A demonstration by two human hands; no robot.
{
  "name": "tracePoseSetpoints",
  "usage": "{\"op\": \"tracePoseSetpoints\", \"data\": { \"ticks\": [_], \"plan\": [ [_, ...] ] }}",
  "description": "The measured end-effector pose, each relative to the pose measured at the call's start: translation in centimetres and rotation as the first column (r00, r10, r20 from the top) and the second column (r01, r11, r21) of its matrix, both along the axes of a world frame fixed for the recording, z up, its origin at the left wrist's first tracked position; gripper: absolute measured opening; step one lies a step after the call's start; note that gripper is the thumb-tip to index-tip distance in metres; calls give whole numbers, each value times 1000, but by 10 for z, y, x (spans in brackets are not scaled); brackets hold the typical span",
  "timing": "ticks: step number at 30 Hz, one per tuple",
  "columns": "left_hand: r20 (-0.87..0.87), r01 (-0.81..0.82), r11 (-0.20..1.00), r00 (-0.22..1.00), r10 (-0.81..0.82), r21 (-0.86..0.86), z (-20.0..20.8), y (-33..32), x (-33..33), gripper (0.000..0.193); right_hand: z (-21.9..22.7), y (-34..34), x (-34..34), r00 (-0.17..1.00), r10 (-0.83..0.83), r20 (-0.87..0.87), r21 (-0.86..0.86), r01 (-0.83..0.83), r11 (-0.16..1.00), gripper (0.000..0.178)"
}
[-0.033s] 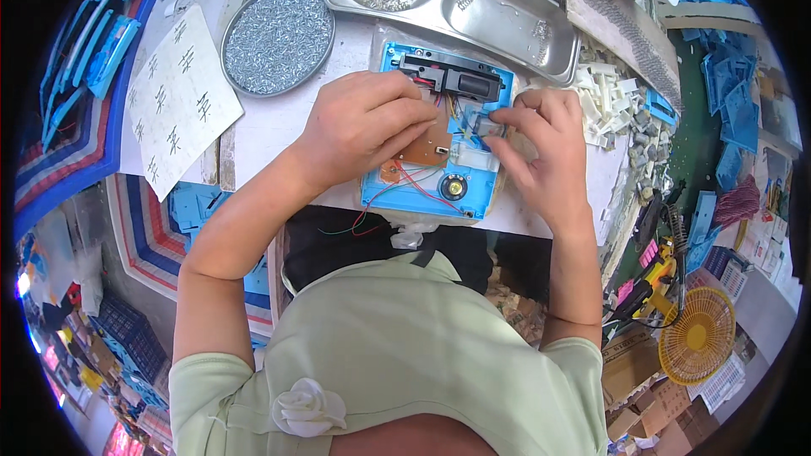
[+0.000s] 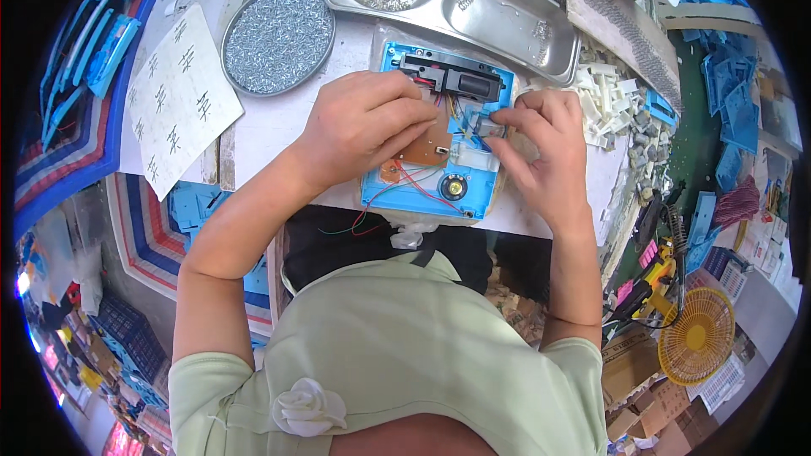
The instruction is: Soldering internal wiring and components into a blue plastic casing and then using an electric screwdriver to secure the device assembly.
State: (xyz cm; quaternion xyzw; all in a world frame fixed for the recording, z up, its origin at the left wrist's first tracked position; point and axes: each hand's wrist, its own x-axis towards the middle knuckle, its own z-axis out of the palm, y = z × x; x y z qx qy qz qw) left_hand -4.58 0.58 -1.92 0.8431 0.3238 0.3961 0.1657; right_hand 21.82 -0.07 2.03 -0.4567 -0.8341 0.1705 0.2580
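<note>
Blue plastic fills the middle of the bench: an open housing (image 2: 439, 139) lies flat on the white table (image 2: 279, 131), just in front of the person. The left hand (image 2: 363, 127) lies across its left half, fingers curled down onto the brown circuit board (image 2: 427, 148); whether it pinches anything cannot be told. The right hand (image 2: 541, 148) hovers over the right half, thumb and forefinger nearly closed on a small grey part (image 2: 481, 125) beside the board.

Progress looks midway: board, black block (image 2: 448, 78) at the top edge and round speaker (image 2: 454, 187) sit inside, but red and green wires (image 2: 372, 215) trail loose over the near edge and no cover is on.

Left of the housing lies a white sheet (image 2: 173, 101) with rows of dark marks, tilted. Behind it sits a round tin of screws (image 2: 279, 38), and a steel divided tray (image 2: 456, 4) stands beyond the housing. White plastic pieces (image 2: 608, 93) heap at the right.
</note>
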Motion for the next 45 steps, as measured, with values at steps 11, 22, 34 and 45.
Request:
{"op": "tracePoseSetpoints", "data": {
  "ticks": [11,22,34,45],
  "plan": [
    [12,-1,1000,1000,2,-13,1,0,0,22,10,4,-5,985,8,171,-34,-2,999,26],
    [48,-298,941,950,309,-160,0,-7,-6,16,10,4,-30,977,191,98,193,-207,959,27],
    [27,-151,948,986,165,-281,48,-9,49,25,4,15,-10,966,46,-256,95,-23,995,18],
    [-246,100,991,962,-120,-91,32,14,45,17,10,-30,63,925,-221,-310,-8,230,973,16]
  ]
}}
